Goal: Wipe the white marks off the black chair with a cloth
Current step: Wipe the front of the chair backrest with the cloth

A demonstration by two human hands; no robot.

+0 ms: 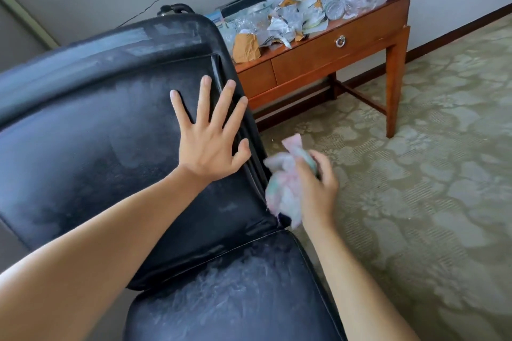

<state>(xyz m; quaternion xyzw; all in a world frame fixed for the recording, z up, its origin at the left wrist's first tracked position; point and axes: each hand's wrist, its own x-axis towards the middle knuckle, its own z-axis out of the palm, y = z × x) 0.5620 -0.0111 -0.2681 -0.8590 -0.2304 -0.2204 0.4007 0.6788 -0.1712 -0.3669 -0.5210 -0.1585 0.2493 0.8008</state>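
Note:
A black leather chair (91, 147) fills the left of the head view, its backrest and seat (235, 293) smeared with white dusty marks. My left hand (207, 138) lies flat on the backrest near its right edge, fingers spread wide. My right hand (315, 185) is just right of the chair's edge, closed around a crumpled pastel cloth (282, 188) in pink, green and white. The cloth is blurred and sits beside the backrest's lower right corner.
A wooden side table (360, 44) with drawers stands behind the chair at the right, piled with crumpled paper and plastic wrap (293, 19). Patterned green carpet (429, 174) covers the floor on the right. A grey wall is behind.

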